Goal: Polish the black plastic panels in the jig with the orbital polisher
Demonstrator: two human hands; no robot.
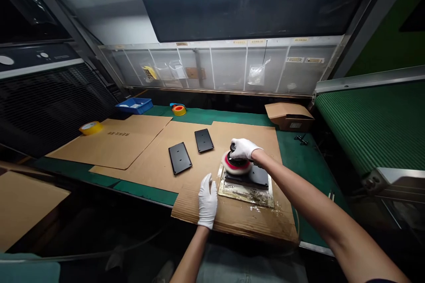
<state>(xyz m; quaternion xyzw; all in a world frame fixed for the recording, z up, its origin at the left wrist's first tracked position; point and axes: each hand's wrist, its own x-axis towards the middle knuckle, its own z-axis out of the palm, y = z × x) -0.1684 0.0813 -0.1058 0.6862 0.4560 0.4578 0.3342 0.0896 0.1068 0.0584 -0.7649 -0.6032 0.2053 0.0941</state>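
My right hand point(244, 148), in a white glove, is wrapped round the black top of a polisher point(235, 166) with a red rim and a white fluffy pad. The pad rests on the left part of a black plate point(258, 177), hiding some of it. Beneath the plate lies a pale, smeared frame point(245, 195) on the cardboard. My left hand point(208, 201), gloved too, lies on the cardboard sheet point(229, 223) left of the frame, fingers stretched out and holding nothing. Beyond it lie two more black plates, one nearer point(179, 158) and one farther point(203, 140).
Yellow tape rolls point(90, 128) point(179, 110) and a blue tray point(134, 106) stand at the left and back. An open cardboard box point(289, 116) and small black parts point(300, 139) are at the right. A green ribbed conveyor belt point(378, 115) borders the bench there.
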